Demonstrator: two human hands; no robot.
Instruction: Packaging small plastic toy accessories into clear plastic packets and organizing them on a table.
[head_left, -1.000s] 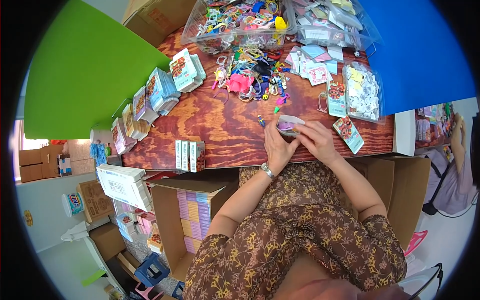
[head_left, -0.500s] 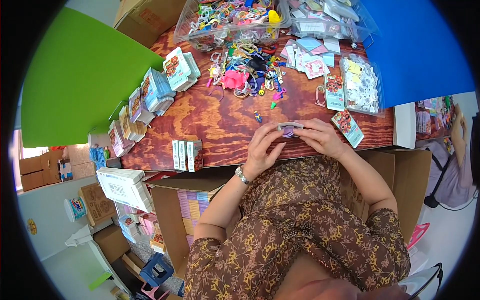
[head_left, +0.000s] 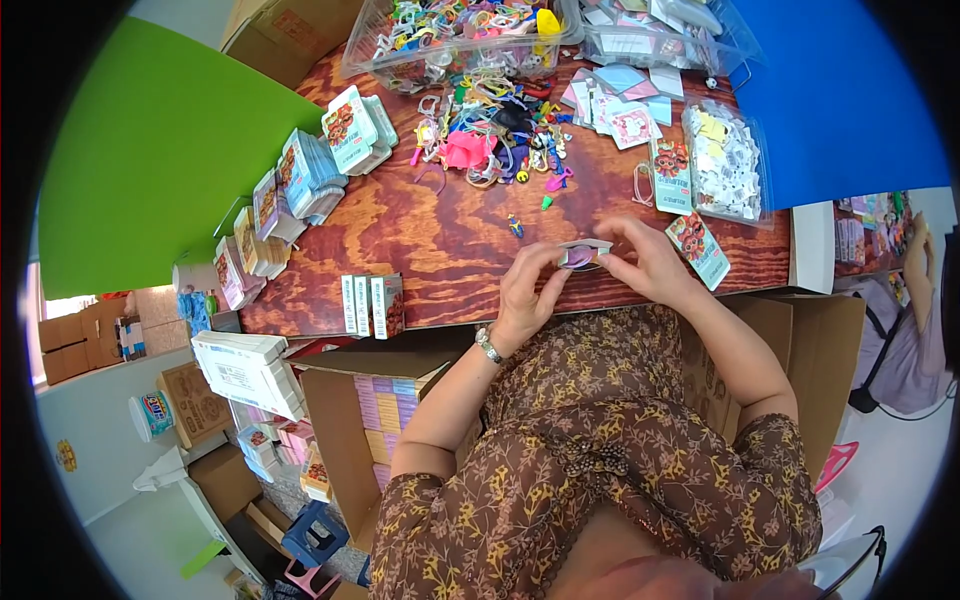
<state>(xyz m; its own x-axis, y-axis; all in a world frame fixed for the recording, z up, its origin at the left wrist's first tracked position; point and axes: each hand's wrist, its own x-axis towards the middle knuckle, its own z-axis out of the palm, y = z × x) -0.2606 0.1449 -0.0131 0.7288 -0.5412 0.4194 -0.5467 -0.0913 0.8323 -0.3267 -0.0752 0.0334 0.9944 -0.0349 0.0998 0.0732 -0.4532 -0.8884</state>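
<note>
A small, flat paper box [head_left: 598, 243] is held just above the table's front edge, with its open end facing me and something purple [head_left: 579, 257] inside. My left hand [head_left: 527, 287] grips its left end between thumb and fingers. At the right end, my right hand [head_left: 648, 264] pinches it with the thumb below and the fingers curved above. Just beyond my hands lie a tiny blue-and-yellow figure [head_left: 515, 226] and a green piece [head_left: 547, 202]. A picture box [head_left: 699, 250] lies close to my right hand.
Piled trinkets [head_left: 500, 135] lie in front of a full clear bin [head_left: 450, 65]. Small cards [head_left: 620, 105] and a tray of white pieces [head_left: 725, 165] are on the right. Stacked flat boxes [head_left: 312, 178] line the left by a green panel [head_left: 170, 160]; three boxes [head_left: 371, 306] stand near the front edge.
My right hand's fingers have lifted and spread a little at the box's right end. The box has tilted slightly, showing more of its opening. My left hand keeps its grip.
</note>
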